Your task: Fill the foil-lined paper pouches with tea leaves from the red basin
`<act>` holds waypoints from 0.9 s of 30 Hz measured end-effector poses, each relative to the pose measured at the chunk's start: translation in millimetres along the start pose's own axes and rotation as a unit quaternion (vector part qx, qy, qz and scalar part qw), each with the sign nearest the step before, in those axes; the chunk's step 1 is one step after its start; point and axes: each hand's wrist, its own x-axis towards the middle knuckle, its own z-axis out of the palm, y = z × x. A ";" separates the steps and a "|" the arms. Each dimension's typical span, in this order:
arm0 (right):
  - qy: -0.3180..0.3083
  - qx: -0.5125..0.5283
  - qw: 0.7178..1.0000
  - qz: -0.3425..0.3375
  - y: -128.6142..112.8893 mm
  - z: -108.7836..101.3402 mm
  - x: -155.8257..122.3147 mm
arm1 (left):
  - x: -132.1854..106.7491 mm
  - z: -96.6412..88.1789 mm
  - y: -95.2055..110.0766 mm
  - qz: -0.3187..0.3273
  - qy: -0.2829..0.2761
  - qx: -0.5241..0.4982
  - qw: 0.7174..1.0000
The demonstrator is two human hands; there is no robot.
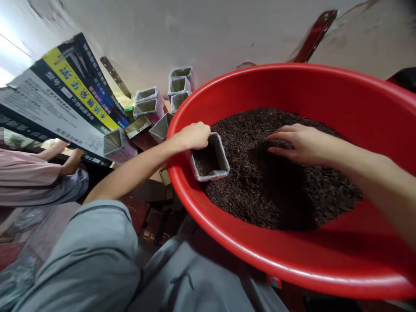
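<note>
A large red plastic tub [325, 260] holds a heap of dark, loose dried leaves [240, 195] that look like tea. My left hand [196, 135] grips the rim of a box lined with a pale plastic bag [224, 162], just inside the tub's left wall. Some dark leaves lie down in that box, though how full it is I cannot tell. Over the middle of the heap, my right hand [294, 143] is low, fingers curved and thumb apart. Its fingertips are at the leaves, and nothing shows gripped between them.
Several bag-lined boxes [149, 108] stand left of the tub, with a gold-edged tin [138, 125] among them. A big printed carton [78, 95] leans behind them. At far left sits another person [29, 173], arms forward. A wall [208, 34] rises behind the tub.
</note>
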 end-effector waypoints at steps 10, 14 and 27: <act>0.045 0.017 0.999 0.006 -11.1 -23.5 -8.7 | 18.2 -7.1 -12.9 -0.050 -0.038 0.049 0.997; 0.040 0.028 0.999 0.006 -7.8 -18.7 -7.1 | 18.9 -4.2 -26.6 -0.066 -0.049 0.031 0.996; -0.019 0.028 0.999 0.005 3.1 -6.2 1.1 | 39.1 -6.8 -12.9 -0.083 -0.041 -0.026 0.995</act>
